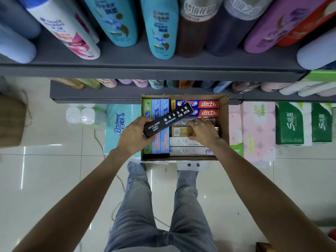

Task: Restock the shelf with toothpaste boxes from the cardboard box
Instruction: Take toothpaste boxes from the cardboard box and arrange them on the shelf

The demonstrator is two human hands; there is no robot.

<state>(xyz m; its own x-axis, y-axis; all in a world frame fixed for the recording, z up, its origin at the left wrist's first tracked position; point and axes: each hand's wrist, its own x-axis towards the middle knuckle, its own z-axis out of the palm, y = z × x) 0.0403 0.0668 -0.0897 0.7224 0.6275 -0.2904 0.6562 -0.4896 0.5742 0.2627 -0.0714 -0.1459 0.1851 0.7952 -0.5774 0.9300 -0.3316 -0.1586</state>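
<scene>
Black, long, light and stiff, the cardboard toothpaste box [168,120] sits gripped in your left hand [133,136]; your right hand [202,130] should pinch the gold foil toothpaste box [181,131] under its fingers by its long sides.

The left hand [133,135] hides one end of the black box [168,120]. The right hand [203,131] covers part of the gold box [180,132]. The shampoo bottles [160,28] are cut off at the top edge, their words blurry.
</scene>
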